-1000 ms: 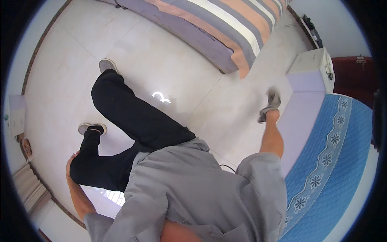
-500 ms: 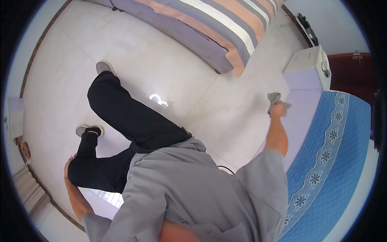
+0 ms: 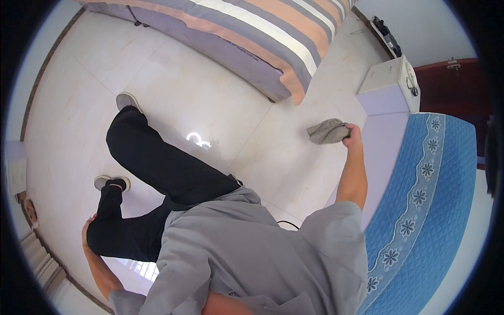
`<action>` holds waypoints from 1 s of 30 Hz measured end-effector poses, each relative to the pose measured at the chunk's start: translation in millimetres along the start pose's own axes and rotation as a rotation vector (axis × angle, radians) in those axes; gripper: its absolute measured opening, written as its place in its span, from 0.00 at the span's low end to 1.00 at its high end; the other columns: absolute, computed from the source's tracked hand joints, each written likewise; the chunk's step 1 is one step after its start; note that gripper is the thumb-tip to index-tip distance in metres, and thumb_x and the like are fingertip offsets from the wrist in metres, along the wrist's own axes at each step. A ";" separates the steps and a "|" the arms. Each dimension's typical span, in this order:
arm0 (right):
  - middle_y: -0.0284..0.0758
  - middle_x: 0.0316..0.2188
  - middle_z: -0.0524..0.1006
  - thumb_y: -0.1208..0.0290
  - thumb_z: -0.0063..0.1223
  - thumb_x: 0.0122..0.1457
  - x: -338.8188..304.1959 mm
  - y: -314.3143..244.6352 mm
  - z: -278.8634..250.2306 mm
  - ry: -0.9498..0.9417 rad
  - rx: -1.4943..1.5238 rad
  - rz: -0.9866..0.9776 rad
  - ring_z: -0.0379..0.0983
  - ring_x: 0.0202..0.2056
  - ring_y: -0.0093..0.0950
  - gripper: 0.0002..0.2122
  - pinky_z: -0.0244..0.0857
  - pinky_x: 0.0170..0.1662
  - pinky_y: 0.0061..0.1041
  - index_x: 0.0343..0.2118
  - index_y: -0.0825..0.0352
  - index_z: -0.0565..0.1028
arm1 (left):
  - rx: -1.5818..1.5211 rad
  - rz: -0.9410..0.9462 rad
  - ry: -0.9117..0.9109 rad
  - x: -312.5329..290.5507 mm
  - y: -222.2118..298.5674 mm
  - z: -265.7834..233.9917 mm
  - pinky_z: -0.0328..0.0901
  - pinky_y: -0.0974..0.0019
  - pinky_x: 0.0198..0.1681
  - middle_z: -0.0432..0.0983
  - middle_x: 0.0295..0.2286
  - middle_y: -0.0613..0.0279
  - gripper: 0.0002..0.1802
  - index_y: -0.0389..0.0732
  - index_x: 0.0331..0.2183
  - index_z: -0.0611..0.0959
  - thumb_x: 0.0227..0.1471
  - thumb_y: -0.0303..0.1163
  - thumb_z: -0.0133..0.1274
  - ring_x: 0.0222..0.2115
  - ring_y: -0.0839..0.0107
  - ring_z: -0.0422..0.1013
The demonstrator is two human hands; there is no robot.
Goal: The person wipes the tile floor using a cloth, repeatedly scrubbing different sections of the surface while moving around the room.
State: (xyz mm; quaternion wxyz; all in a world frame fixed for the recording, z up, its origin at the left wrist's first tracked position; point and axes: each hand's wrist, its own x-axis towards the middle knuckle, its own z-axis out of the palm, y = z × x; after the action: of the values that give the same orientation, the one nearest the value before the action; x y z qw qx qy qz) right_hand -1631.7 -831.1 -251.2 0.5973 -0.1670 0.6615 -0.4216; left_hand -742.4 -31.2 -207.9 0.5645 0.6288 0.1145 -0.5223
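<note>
My right hand [image 3: 354,135], at the right, is closed on one end of a crumpled grey-brown cloth [image 3: 328,131]. The cloth sticks out to the left from my fist, over the pale tiled floor and apart from the purple panel [image 3: 386,137] beside it. My left hand [image 3: 86,231] lies on my bent knee, against black trousers [image 3: 118,233]. Its fingers show only in part and hold nothing that I can see.
A bed with a striped cover [image 3: 262,26] stands at the top. Blue quilted fabric with a flower border [image 3: 420,197] covers the right-hand furniture. Beside it is a white cabinet [image 3: 386,79] with a dark item on it. Beige curtains [image 3: 44,260] hang lower left; shiny tiles [image 3: 273,173] lie between.
My right hand has swung the cloth leftward, away from the purple panel, and the cloth now hangs more spread out. My left hand stays on the knee. The whole view has shifted slightly.
</note>
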 end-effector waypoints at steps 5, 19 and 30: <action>0.57 0.38 0.78 0.79 0.49 0.49 -31.1 21.2 26.0 0.341 -1.424 -0.981 0.76 0.44 0.50 0.13 0.68 0.52 0.46 0.37 0.75 0.80 | -0.078 0.036 -0.033 -12.4 0.4 -1.7 0.68 0.60 0.58 0.82 0.44 0.56 0.21 0.33 0.52 0.80 0.69 0.38 0.42 0.47 0.64 0.76; 0.50 0.42 0.82 0.79 0.50 0.53 -58.6 -77.2 41.2 0.738 -0.991 -1.209 0.79 0.44 0.43 0.19 0.69 0.53 0.37 0.49 0.78 0.78 | -0.048 0.000 0.010 1.0 -1.6 20.0 0.68 0.59 0.56 0.81 0.44 0.55 0.21 0.34 0.50 0.80 0.69 0.37 0.40 0.47 0.63 0.76; 0.34 0.34 0.80 0.69 0.59 0.62 -125.7 -160.7 60.7 0.078 0.058 -0.644 0.74 0.29 0.27 0.10 0.64 0.26 0.24 0.44 0.66 0.76 | 0.065 0.079 0.009 -10.0 2.1 4.0 0.69 0.62 0.55 0.81 0.41 0.57 0.22 0.33 0.51 0.79 0.69 0.38 0.40 0.44 0.65 0.76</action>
State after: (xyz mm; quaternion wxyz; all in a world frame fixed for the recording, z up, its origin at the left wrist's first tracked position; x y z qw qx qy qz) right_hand -1591.7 -856.4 -43.7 0.4119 -0.3343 0.5850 -0.6135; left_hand -747.3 -30.7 -198.2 0.5634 0.6532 0.0747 -0.5003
